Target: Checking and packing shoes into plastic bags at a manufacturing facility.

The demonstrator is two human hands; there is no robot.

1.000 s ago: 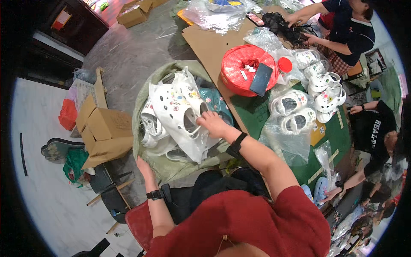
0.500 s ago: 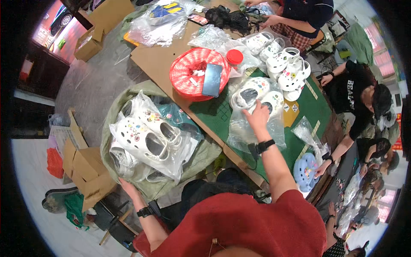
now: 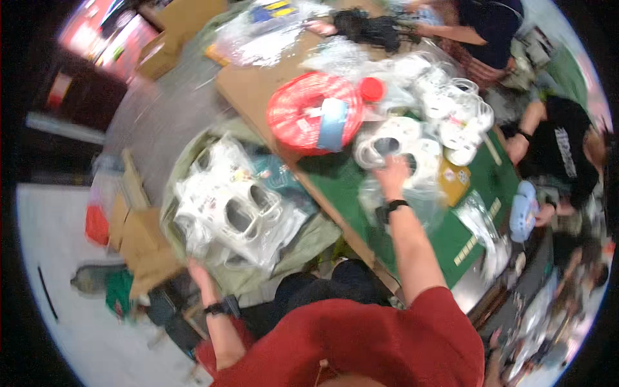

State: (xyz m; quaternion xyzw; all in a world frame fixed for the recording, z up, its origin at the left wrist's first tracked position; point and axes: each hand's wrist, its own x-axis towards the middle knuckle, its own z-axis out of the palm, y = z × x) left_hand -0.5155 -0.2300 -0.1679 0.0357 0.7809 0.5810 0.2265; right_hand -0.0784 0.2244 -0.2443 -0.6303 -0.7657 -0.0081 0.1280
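Observation:
On the green table board (image 3: 335, 184), my right hand (image 3: 392, 174) is on a pair of white clogs (image 3: 419, 158) in a clear plastic bag (image 3: 412, 203); its blurred fingers look bunched at the shoe openings, closed on them. To the left, a pale green sack (image 3: 316, 248) holds bagged white clogs (image 3: 238, 209) with small charms, and a teal clog (image 3: 277, 174) beside them. My left hand (image 3: 201, 274) touches the sack's near left edge; blur hides how its fingers are bent.
Beyond the clogs are a red coil of plastic twine (image 3: 284, 116) with a phone (image 3: 332, 126) on it, a red-lidded jar (image 3: 372, 90) and several more white clogs (image 3: 451, 116). A co-worker at right holds a blue clog (image 3: 523, 209). Cardboard boxes (image 3: 155, 238) stand left.
The whole view has shifted and blurred. My right hand stays at the bagged clogs, its fingers closer together. The co-worker's blue clog has moved away from me, farther along the table's right side.

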